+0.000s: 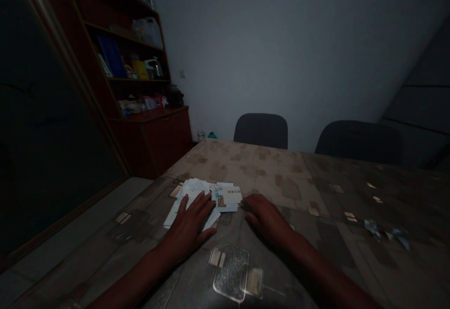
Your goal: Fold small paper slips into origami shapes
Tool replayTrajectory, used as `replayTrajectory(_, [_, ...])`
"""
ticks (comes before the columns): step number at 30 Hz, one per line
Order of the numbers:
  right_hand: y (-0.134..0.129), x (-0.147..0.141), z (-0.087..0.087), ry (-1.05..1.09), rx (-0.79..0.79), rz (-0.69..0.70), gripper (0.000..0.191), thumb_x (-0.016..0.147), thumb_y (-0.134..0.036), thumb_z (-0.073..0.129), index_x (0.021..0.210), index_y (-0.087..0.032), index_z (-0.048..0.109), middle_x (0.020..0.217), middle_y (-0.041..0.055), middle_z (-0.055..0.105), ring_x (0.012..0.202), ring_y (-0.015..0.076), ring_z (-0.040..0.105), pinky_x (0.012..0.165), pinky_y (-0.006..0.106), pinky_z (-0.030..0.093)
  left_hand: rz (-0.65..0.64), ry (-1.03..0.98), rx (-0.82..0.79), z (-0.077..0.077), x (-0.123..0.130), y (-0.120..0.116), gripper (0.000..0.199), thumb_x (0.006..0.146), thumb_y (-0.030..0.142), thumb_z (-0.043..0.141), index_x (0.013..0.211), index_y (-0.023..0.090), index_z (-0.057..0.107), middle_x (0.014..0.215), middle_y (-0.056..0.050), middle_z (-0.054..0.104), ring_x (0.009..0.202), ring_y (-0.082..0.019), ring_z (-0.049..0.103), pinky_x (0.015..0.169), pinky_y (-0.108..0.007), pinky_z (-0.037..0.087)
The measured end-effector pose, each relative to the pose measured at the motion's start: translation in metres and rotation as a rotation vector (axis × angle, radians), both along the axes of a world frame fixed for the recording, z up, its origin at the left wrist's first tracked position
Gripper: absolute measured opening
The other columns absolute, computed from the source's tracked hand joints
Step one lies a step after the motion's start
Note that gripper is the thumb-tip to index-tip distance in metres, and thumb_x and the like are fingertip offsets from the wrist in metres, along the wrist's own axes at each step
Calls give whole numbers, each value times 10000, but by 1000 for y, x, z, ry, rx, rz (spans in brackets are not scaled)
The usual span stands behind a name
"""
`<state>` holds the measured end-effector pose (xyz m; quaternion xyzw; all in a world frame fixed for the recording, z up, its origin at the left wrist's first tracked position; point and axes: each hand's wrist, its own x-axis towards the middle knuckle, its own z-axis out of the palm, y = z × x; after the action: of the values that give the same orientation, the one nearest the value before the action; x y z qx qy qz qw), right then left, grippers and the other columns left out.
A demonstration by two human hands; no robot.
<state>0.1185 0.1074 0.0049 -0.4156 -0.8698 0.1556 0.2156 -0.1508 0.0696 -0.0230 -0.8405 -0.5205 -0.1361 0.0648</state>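
Observation:
A loose pile of white printed cards [192,188] lies fanned out on the patterned tablecloth [246,159]. My left hand [190,227] rests flat over the pile, fingers spread and thumb out to the right. To the right of those fingers lies a stack of picture cards [230,195], the top one showing a small picture and a row of little marks. Just past the stack's right edge, my right hand [264,217] rests on the cloth, its fingers loosely bent and thumb apart. Nothing shows in its grasp. Dim light leaves the print unreadable.
A crumpled shiny wrapper or strip [386,234] lies toward the table's right side. Two dark chairs [260,131] stand at the far edge, before a pale wall. On the left, a reddish wooden cabinet [161,135] holds a kettle, containers and boxes.

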Motion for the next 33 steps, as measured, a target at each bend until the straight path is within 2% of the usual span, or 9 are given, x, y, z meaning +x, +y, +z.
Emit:
replayTrajectory(3, [20,-17,-11,1,16,-22,447,838,-106,591,1280,-117,529,1295,160,573,1182,252,506,1026,378,384,20,23,19,-3,-5,2,549,911,364,557,1425,224,428,1502,-121,409,1394,-336,334,1131,-612,167])
replayTrajectory(7, [28,-37,-23,-12,26,-24,533,814,-155,655,1324,-130,501,1364,169,532,1240,290,463,1056,418,349,50,31,50,-7,-14,6,514,911,346,551,1398,201,466,1465,-147,458,1367,-349,379,1110,-623,207])
replayTrajectory(14, [28,-51,-24,38,59,-19,397,840,-176,640,1229,-167,562,1268,143,594,1160,285,507,1010,423,378,55,-111,57,-11,-28,13,597,891,354,588,1433,202,388,1435,-149,494,1338,-331,419,1112,-588,222])
replayTrajectory(19, [19,-48,-23,122,67,-9,242,841,-113,607,1074,-169,639,1106,110,663,1044,257,562,955,394,415,122,-269,69,-3,-27,15,585,809,281,650,1358,172,481,1294,-151,604,1178,-327,549,1004,-503,405])
replayTrajectory(23, [10,-37,-24,200,50,-19,225,843,-71,564,1015,-173,668,1024,98,688,981,243,588,909,382,445,127,-376,120,5,-23,15,470,828,276,608,1287,185,554,1121,-120,693,1028,-307,622,936,-485,458])
replayTrajectory(25, [6,-32,-25,239,33,-23,252,835,-58,551,1021,-174,676,1022,100,697,977,244,602,910,389,449,121,-444,126,7,-21,14,456,845,298,581,1288,193,555,1135,-119,693,1024,-301,635,919,-460,479])
replayTrajectory(30, [-13,-27,-24,339,-34,-3,356,811,-104,582,1155,-180,633,1109,106,684,1016,245,612,920,400,459,107,-632,13,17,-7,2,545,866,281,541,1397,207,439,1342,-123,585,1191,-288,578,969,-409,464])
replayTrajectory(33, [-29,-31,-17,411,-104,14,500,789,-185,641,1280,-201,550,1136,92,659,935,212,624,847,354,496,95,-704,-174,25,11,-10,661,838,280,600,1451,237,358,1278,-111,624,1095,-282,627,890,-373,501])
